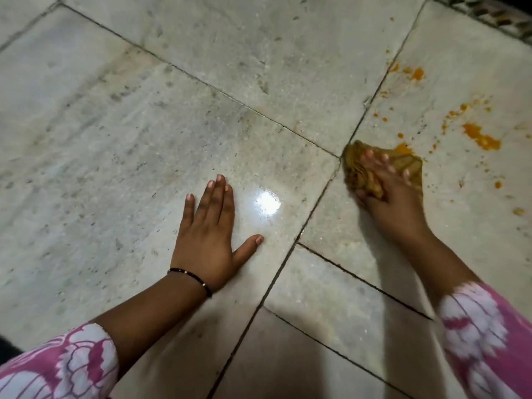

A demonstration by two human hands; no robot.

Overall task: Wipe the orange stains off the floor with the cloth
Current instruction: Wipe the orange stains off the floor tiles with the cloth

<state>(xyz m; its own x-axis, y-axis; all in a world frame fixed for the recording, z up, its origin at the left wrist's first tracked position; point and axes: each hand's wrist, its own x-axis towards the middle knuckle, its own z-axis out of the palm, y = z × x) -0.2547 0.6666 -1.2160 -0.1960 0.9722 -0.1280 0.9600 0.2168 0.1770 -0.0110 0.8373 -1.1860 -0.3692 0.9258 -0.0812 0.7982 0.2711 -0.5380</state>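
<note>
My right hand (387, 194) presses a crumpled, yellow-brown stained cloth (357, 171) flat on the pale stone floor (144, 125), fingers spread over it and blurred. Orange stains (481, 138) lie to the right of the cloth, with a smaller orange smear (402, 147) touching its far edge and more splashes (417, 73) further back. My left hand (211, 234) rests palm down on the floor with fingers spread, well left of the cloth, holding nothing. It wears a thin black bracelet at the wrist.
Dark grout lines (288, 260) cross the glossy tiles, and a bright light reflection (268, 203) shines between my hands. A dark patterned edge (495, 12) runs along the top right corner. Small orange specks (518, 211) dot the floor at the right.
</note>
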